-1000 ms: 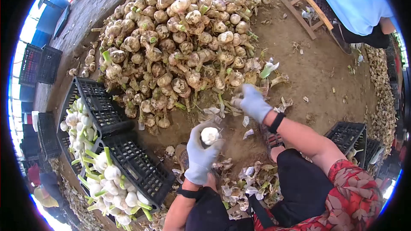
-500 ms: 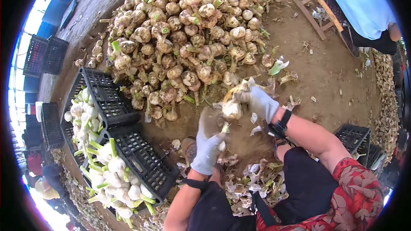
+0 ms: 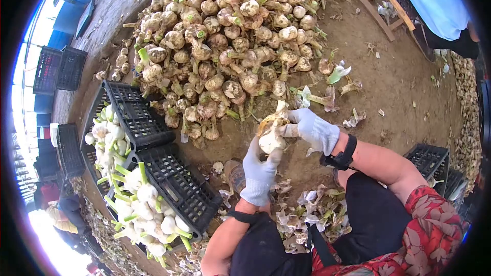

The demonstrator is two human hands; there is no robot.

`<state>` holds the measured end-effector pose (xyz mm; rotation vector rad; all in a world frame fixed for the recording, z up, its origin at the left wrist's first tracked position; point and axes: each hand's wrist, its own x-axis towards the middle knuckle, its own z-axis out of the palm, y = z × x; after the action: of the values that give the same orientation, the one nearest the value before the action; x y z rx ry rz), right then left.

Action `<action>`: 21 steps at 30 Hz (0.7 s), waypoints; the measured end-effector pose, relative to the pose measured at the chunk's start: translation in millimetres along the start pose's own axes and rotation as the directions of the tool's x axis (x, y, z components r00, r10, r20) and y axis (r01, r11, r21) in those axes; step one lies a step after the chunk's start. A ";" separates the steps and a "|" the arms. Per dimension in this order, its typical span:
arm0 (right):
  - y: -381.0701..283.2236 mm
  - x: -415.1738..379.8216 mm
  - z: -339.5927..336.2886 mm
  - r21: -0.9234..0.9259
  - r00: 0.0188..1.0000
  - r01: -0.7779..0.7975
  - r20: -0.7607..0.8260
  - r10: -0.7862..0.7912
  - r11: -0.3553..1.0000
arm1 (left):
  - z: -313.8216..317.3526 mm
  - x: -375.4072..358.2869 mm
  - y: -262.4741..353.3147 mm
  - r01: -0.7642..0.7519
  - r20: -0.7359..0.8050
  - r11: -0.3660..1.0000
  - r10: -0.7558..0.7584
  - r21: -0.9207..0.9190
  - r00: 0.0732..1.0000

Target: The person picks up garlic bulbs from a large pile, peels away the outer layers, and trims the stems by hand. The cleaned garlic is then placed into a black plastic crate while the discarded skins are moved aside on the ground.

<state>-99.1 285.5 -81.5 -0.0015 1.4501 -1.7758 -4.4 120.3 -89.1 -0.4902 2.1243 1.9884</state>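
A garlic bulb [image 3: 271,142] is between my two gloved hands, its lower part clean white and its upper skin brown and peeling. My right hand [image 3: 311,129] grips it from the right, thumb and fingers at the neck and loose skin. From below and to the left, my left hand [image 3: 260,174] closes its fingers and thumb around the bulb's lower side. Beyond my hands rises a large pile of soil-stained garlic [image 3: 215,56]. Peeled skins [image 3: 312,212] litter the ground between my legs.
Two black crates to my left, one nearer [image 3: 176,189] and one farther [image 3: 137,115], hold cleaned white garlic with green stems. Another black crate [image 3: 429,163] stands on my right. A person in a light-blue top [image 3: 434,2] is beside a wooden frame [image 3: 376,13] at upper right.
My left hand has risen to meet the garlic bulb and now touches it. The bulb, held in my right hand, has moved slightly lower and left. The view has shifted a little.
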 end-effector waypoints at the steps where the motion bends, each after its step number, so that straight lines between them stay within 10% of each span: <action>1: 2.8 2.0 -2.2 0.043 0.999 0.031 0.023 -0.032 0.999 | -0.5 -1.2 7.0 0.009 -0.003 1.000 -0.009 -0.024 1.000; 6: -8.8 -4.1 -1.6 -0.131 0.995 0.086 0.056 -0.079 0.988 | -5.0 -2.1 2.1 0.128 0.150 0.935 -0.082 -0.330 0.985; 9: 1.2 -4.8 2.7 -0.195 0.973 0.221 0.113 -0.202 0.956 | -14.9 -4.2 3.9 0.475 0.370 0.681 -0.309 -0.557 0.876; 10: -5.3 -7.0 7.0 -0.511 0.887 0.458 0.210 -0.411 0.727 | -12.5 -2.8 1.6 0.475 0.350 0.593 -0.320 -0.651 0.880; 13: -11.0 -4.4 19.3 -0.376 0.875 0.484 0.194 -0.444 0.790 | -12.9 0.5 -12.6 0.453 0.393 0.362 -0.230 -0.815 0.890; 16: -25.0 -6.5 10.8 0.235 0.998 -0.007 -0.063 0.022 0.972 | -14.4 4.7 3.9 0.276 0.385 0.587 0.067 -0.762 0.921; 18: -9.0 0.8 8.6 0.191 0.996 0.060 -0.078 -0.046 0.980 | 2.4 4.8 17.3 -0.002 0.064 0.939 0.026 -0.344 0.998; 21: -17.3 -10.8 22.6 0.006 0.999 0.029 -0.035 -0.029 1.000 | 5.0 1.8 13.4 -0.073 -0.091 0.984 0.059 -0.162 0.994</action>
<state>-91.2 273.4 -54.8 0.0118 1.4754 -1.8122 -11.4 125.7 -77.7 -0.5474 2.0592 2.2310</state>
